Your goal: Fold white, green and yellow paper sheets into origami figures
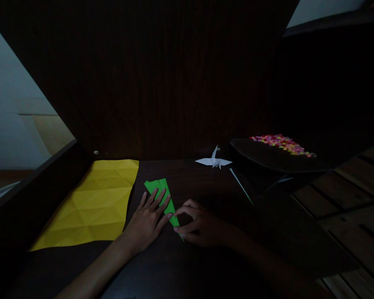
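Observation:
A folded piece of green paper (171, 206) lies on the dark wooden surface, narrowing to a point toward me. My left hand (149, 218) rests flat on its upper part with the fingers spread. At the paper's lower right edge, the curled fingers of my right hand (202, 224) grip near the narrow tip. Parts of the paper are hidden under both hands. Left of my left hand is a yellow sheet (96, 203) covered in crease lines. A white paper crane (214, 161) sits farther back, to the right.
A thin strip (241, 185) lies on the surface at the right. Small pink, red and yellow pieces (282, 144) are heaped on a dark curved shelf (268, 164). A tall dark panel (162, 83) closes off the back, and a raised side board (34, 182) runs along the left.

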`<state>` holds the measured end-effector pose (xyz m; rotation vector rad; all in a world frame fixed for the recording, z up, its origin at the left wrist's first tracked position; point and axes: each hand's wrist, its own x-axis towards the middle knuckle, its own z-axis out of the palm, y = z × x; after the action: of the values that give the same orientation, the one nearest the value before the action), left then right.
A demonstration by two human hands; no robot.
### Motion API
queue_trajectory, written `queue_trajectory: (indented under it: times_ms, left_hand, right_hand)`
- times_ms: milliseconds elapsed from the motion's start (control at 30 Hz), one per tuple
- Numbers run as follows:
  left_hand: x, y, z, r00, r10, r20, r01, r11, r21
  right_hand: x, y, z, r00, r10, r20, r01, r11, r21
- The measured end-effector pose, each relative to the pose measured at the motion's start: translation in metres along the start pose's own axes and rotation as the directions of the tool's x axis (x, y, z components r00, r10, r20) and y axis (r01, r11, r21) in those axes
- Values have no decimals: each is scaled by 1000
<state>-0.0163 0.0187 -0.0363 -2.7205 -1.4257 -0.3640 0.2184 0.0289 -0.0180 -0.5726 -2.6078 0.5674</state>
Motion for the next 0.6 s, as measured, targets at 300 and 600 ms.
queue_trajectory:
  times_ms: [300,600]
  left_hand:
    - [-3,-5,-5,998,17,58,-16,1000,-13]
    - [-2,-3,-11,996,-3,91,6,999,-40]
  right_hand:
    - [-5,4,-4,998,10,56,-13,999,51]
    - [-4,0,-8,999,38,19,-40,992,118]
